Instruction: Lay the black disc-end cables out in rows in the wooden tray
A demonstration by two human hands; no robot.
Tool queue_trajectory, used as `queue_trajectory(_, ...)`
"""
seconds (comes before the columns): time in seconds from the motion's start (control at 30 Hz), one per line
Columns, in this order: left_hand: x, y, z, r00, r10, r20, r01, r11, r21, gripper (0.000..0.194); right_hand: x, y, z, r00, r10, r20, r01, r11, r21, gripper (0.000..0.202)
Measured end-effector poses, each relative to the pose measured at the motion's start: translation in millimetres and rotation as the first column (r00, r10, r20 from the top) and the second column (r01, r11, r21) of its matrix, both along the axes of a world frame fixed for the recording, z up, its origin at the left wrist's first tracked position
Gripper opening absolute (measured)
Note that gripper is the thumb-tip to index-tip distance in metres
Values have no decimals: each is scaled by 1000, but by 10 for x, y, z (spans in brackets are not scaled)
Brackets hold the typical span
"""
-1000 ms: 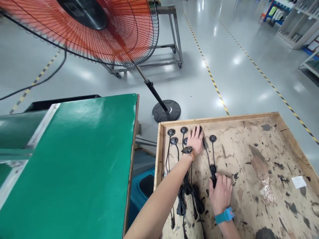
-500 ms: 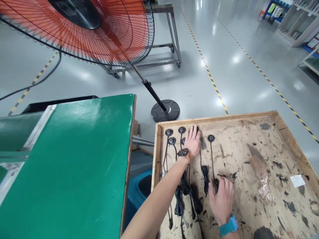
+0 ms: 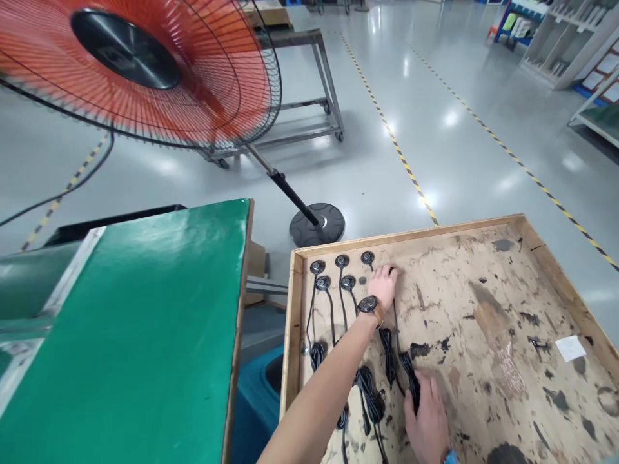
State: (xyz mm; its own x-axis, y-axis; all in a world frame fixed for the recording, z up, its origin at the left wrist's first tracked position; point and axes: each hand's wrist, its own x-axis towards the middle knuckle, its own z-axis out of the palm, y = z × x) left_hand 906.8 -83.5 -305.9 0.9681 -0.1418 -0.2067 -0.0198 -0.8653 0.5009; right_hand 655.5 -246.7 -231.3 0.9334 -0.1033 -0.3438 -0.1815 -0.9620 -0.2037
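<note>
Several black cables with round disc-shaped heads lie in rows in a shallow wooden tray (image 3: 483,235). My left hand (image 3: 383,285), wearing a dark watch, has its fingers closed over the round head of the rightmost cable, which they mostly hide. My right hand (image 3: 428,415) has its thumb and fingers around the same cable's coiled bundle (image 3: 410,377). Left of it lies another coiled bundle (image 3: 387,354). Uncovered cable heads (image 3: 367,258) sit along the tray's far left side. My left forearm hides part of the cables below them.
A green-topped table (image 3: 159,322) stands left of the tray, with a blue bin (image 3: 256,399) low between them. A large orange pedestal fan (image 3: 203,84) stands beyond on its round base (image 3: 317,223). A white paper slip (image 3: 570,348) lies in the tray's right part.
My left hand has left the third back-row cable head and moved right onto the rightmost one. That cable has shifted left and nearer. My right hand has come nearer with the bundle.
</note>
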Motion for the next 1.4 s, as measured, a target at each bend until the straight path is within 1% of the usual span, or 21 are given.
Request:
queue_trajectory(0.13,-67,148,24,999,49,-12,-49,999,22,32,30,112,54,999,40,15,-40,999,37,35)
queue_trajectory(0.23,-181,254,48,999,40,13,-39,999,-37,45,26,130,40,998,49,24,-50,998,41,35)
queue_trajectory(0.27,-248,286,59,998,62,32,-59,996,-73,48,28,120,32,999,47,26,-48,998,45,34)
queue_trajectory(0.33,-424,337,89,983,174,65,-163,974,-156,44,43,84,18,998,33,45,-36,997,71,34)
queue_trajectory(0.4,-618,366,126,949,309,60,-288,930,-228,39,73,44,13,998,7,60,-13,994,113,33)
queue_trajectory(0.43,-701,371,144,935,351,51,-327,910,-256,37,91,28,13,998,-8,59,0,991,131,32)
queue_trajectory(0.5,-790,363,171,925,379,36,-354,890,-287,38,120,12,14,999,-24,47,17,988,151,31)
queue_trajectory(0.53,-788,353,179,929,369,35,-344,894,-289,40,129,13,14,999,-26,41,20,988,152,31)
queue_trajectory(0.6,-690,329,181,953,299,37,-279,922,-269,46,133,30,13,999,-33,32,28,989,144,31)
queue_trajectory(0.7,-415,325,146,988,152,11,-147,969,-198,59,116,79,9,999,-46,13,44,989,139,29)
queue_trajectory(0.8,-196,390,67,996,83,-32,-86,991,-105,69,90,128,9,999,-43,15,40,988,149,29)
queue_trajectory(0.9,-147,477,-28,999,-30,20,31,998,-55,73,68,165,25,999,-33,22,30,991,132,29)
queue_trajectory(0.97,-173,517,-81,991,-116,62,119,992,-40,68,56,188,48,999,-37,5,36,991,130,31)
queue_trajectory(1.0,-188,528,-101,988,-140,69,143,989,-31,64,50,202,61,999,-37,-6,38,990,135,32)
queue_trajectory(1.1,-207,535,-140,990,-130,51,130,991,-6,59,33,261,90,1000,-13,-20,16,990,141,34)
queue_trajectory(1.17,-203,533,-143,994,-107,32,107,994,-13,60,30,303,92,1000,13,-9,-11,992,122,33)
queue_trajectory(1.23,-220,541,-118,997,-80,18,80,996,-42,64,36,328,84,1000,19,-3,-19,994,108,32)
queue_trajectory(1.27,-251,548,-91,999,-48,17,49,997,-57,66,42,330,80,1000,17,-7,-16,994,107,31)
queue_trajectory(1.33,-389,555,-3,999,36,26,-34,996,-83,64,55,311,75,1000,4,-20,-1,994,112,28)
queue_trajectory(1.4,-652,530,130,994,99,47,-93,989,-115,59,61,273,77,1000,-16,-15,17,992,122,25)
